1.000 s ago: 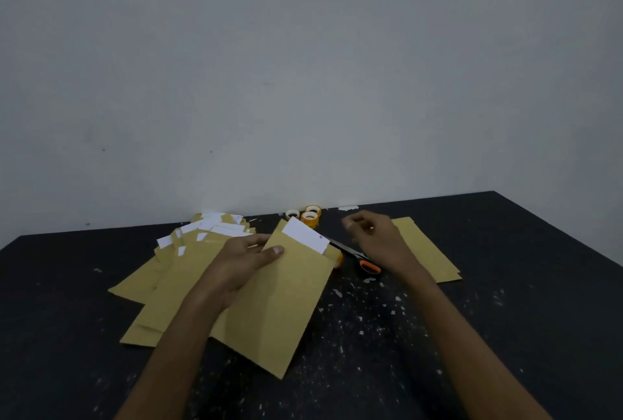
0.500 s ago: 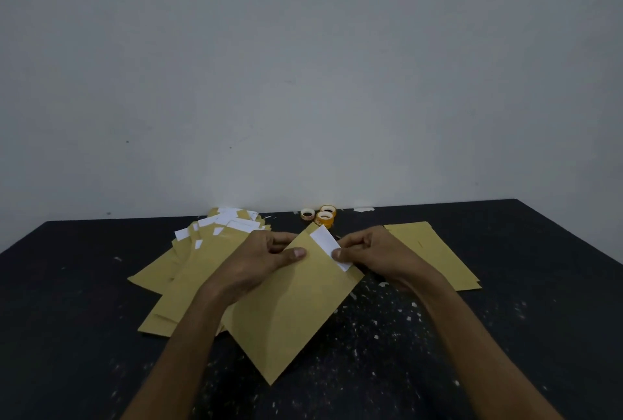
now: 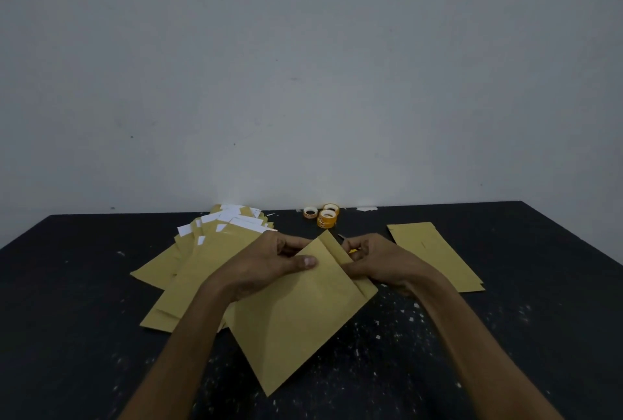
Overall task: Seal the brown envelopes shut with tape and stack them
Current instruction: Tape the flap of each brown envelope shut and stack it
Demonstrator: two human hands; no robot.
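A brown envelope (image 3: 296,325) lies tilted on the black table (image 3: 84,335) in front of me, its flap folded down along the upper right edge. My left hand (image 3: 269,264) grips its upper left part, thumb on top. My right hand (image 3: 374,261) pinches the folded flap at the right edge. A spread pile of brown envelopes (image 3: 199,261) with white paper showing at their tops lies to the left. A small stack of brown envelopes (image 3: 438,254) lies flat on the right. Three tape rolls (image 3: 325,217) stand at the table's back edge.
A plain grey wall rises right behind the table. White flecks and paper scraps dot the dark tabletop. Something dark and orange peeks out just beyond my right hand, mostly hidden.
My right hand came from the scissors to the envelope's top. The white strip at the flap is no longer visible and the flap now lies folded over. The camera tilted a little.
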